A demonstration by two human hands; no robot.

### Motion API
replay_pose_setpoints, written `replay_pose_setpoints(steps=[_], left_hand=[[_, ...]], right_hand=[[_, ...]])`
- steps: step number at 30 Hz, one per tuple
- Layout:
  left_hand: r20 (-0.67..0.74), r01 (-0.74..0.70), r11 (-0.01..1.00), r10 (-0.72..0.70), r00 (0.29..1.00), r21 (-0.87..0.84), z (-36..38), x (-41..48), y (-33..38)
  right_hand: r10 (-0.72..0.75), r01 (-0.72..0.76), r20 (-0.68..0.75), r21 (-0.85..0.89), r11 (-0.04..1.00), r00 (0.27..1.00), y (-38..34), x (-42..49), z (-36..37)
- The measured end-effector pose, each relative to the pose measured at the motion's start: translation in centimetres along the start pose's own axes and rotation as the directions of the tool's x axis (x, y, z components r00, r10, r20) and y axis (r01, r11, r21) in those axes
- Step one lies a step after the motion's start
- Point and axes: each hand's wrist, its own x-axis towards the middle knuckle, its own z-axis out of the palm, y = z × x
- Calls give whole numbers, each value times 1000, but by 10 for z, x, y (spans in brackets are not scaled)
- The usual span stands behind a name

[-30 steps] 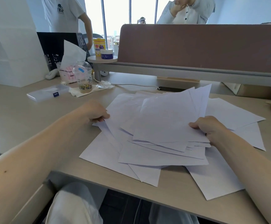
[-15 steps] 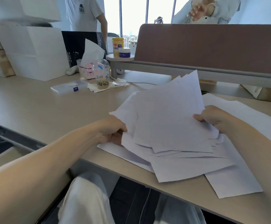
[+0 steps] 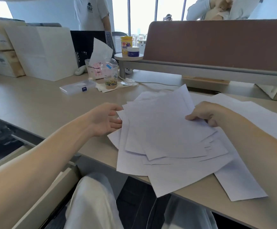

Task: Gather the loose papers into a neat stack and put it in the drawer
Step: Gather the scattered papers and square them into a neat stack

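Note:
A fanned bundle of white papers [image 3: 164, 129] lies partly lifted over the desk's front edge. My right hand [image 3: 205, 113] grips its right side, thumb on top. At the bundle's left edge is my left hand [image 3: 106, 119], palm turned toward the sheets, fingers straight and touching them. More loose sheets [image 3: 253, 113] stay flat on the desk [image 3: 35, 103] under and to the right of my right arm; one [image 3: 238, 184] sticks out over the front edge. The open drawer [image 3: 48, 194] shows at lower left, below my left forearm.
At the back left stand a clear plastic case [image 3: 78, 87], a lidded cup [image 3: 110, 75], a tissue pack [image 3: 95, 71] and white boxes [image 3: 43, 52]. A brown divider panel [image 3: 217, 45] closes the far side. Two people stand behind it. My knees are under the desk.
My left hand let go of the sheets' left corner and opened against their edge. The bundle settled lower and squarer toward the desk's front edge; my right hand kept its grip.

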Motion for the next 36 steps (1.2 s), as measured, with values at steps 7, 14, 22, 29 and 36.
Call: replay_pose_setpoints(steps=[7,14,22,29,36], left_hand=[[-33,-106,986,111,993,130,10,23,-12],[114,-268,962,261,959,52,6,31,-3],[0,-670,725,679,735,160,4,33,46],[-73,-854,507,862,501,118,11,18,89],[-45,-841,519,854,519,155,16,31,74]], right_hand=[[-141,139,17,71,988,990,3,-7,23],[-309,344,-154,333,878,938,6,-5,32],[-480,540,-263,542,644,837,-38,-18,27],[-670,751,-376,492,440,640,-83,-36,7],[-748,770,-290,467,434,597,-78,-28,14]])
